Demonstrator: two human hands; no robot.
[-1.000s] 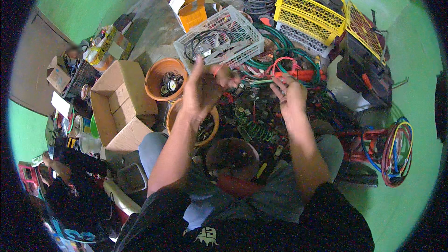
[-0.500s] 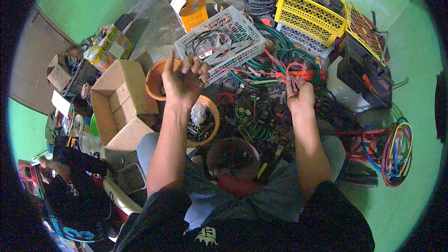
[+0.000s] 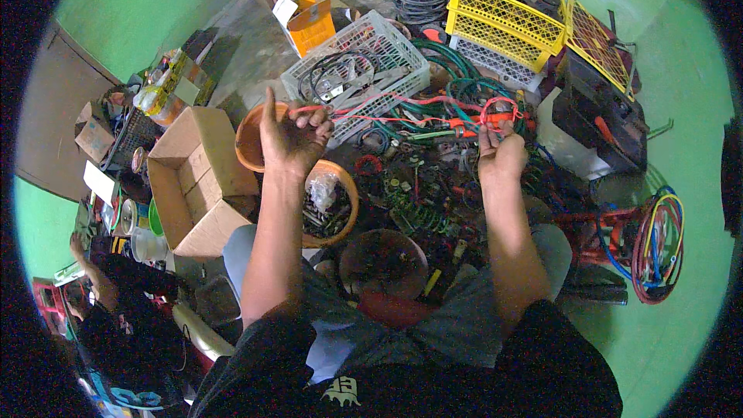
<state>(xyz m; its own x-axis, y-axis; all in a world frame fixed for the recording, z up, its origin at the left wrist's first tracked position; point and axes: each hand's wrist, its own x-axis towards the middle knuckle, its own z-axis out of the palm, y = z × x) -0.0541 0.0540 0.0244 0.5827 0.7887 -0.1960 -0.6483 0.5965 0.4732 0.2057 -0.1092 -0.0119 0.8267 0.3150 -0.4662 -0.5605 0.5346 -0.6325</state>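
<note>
My left hand (image 3: 298,139) is raised palm-up over the orange pots, thumb upright and fingers curled, with thin pink-red cord (image 3: 391,118) apparently hooked around them. The cord stretches across the grey plastic crate (image 3: 352,73) to my right hand (image 3: 499,147), whose fingertips pinch it near a looped section. Just behind that hand lie an orange-red tool-like object (image 3: 515,123) and coiled green hoses (image 3: 453,62). Below my left hand, an orange pot (image 3: 344,217) holds small dark parts and a clear bag. A pile of dark parts (image 3: 410,193) lies between my forearms.
A co-worker's arm (image 3: 101,279) shows at lower left. Around me are a cardboard box (image 3: 193,178), a metal pot (image 3: 383,263), stacked yellow crates (image 3: 503,23), a black bin (image 3: 596,131), coloured hoses on a red frame (image 3: 650,244) and cluttered containers (image 3: 139,217) along the left.
My left hand has shifted left, drawing the pink-red cord out in long strands toward it. My right hand has moved slightly right, its fingers closing on the cord. The co-worker's arm has moved.
</note>
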